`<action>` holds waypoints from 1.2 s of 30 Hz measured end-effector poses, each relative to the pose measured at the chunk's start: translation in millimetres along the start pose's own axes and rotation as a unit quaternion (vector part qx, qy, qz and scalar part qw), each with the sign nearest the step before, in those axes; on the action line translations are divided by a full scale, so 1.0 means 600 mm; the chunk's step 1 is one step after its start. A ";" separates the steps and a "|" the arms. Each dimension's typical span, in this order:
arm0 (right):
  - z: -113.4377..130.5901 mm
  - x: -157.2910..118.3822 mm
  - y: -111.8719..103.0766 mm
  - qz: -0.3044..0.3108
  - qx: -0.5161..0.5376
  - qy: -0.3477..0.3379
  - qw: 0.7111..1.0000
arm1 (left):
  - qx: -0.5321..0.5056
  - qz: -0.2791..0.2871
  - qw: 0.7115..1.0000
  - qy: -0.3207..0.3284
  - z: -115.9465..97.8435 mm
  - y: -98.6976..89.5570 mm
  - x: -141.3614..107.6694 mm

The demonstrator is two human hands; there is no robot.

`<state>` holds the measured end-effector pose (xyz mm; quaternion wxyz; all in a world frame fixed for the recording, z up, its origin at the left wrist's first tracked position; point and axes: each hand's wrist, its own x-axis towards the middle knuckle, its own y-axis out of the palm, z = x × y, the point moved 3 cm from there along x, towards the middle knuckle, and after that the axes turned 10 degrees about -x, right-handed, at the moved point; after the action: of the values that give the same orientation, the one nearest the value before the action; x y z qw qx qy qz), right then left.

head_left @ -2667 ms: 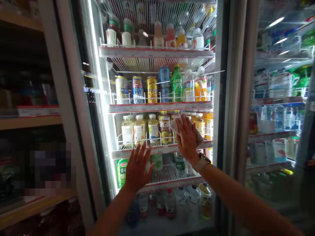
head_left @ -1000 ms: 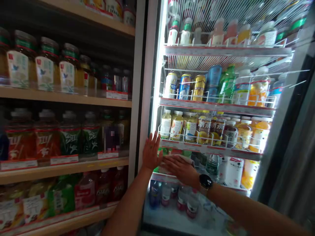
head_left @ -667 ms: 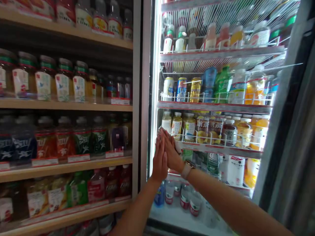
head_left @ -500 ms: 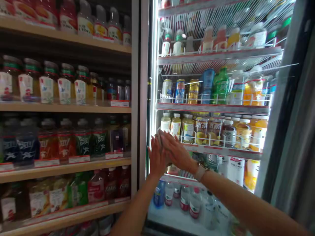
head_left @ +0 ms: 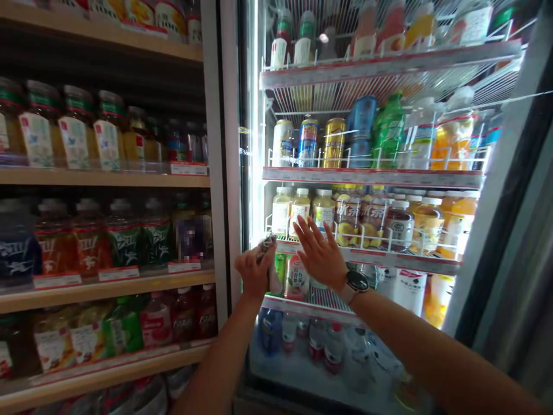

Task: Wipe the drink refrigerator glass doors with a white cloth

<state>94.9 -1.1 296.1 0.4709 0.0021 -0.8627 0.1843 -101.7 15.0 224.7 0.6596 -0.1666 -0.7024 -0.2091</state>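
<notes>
My left hand (head_left: 253, 270) is closed on a crumpled greyish cloth (head_left: 266, 246), at the left edge of a lit drinks fridge. Part of the cloth is hidden by the fingers. To its right, my right hand (head_left: 320, 253) is open with fingers stretched out and nothing in it. It is raised in front of the shelf of bottled drinks, and a watch (head_left: 356, 281) is on that wrist. Beyond the right fingertips stand pale yellow bottles (head_left: 323, 206). A red-and-white can (head_left: 296, 276) shows between the two hands.
A vertical frame (head_left: 231, 173) separates the fridge from wooden shelves (head_left: 103, 177) of bottles on the left. Inside the fridge, wire racks (head_left: 371, 176) hold cans and bottles. Water bottles (head_left: 333, 349) stand at the bottom. A dark door edge (head_left: 488, 242) rises at right.
The hands were together on the cloth and are now apart. My left hand has moved left and down with the cloth, while the right has let go and spread its fingers. The view shifted.
</notes>
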 end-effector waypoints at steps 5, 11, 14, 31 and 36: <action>-0.002 0.000 -0.002 -0.010 -0.001 0.008 1.000 | 0.065 0.014 0.996 -0.053 -0.032 -0.004 -0.016; -0.001 -0.002 0.001 -0.014 -0.006 0.011 1.000 | 0.030 0.087 0.993 -0.078 -0.061 0.008 -0.030; -0.001 -0.003 0.001 -0.015 0.004 0.015 1.000 | 0.036 0.079 0.994 -0.062 -0.045 0.006 -0.038; 0.006 -0.006 0.001 -0.048 -0.047 -0.001 0.998 | 0.090 -0.006 0.945 0.314 0.043 -0.031 0.018; 0.006 -0.008 0.003 -0.042 -0.057 -0.006 0.998 | 0.090 0.058 0.959 0.263 0.061 -0.026 -0.006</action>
<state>94.2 -1.4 289.9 0.4725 0.0125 -0.8737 0.1153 -141.1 20.4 218.5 0.8446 -0.0859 -0.5088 -0.1426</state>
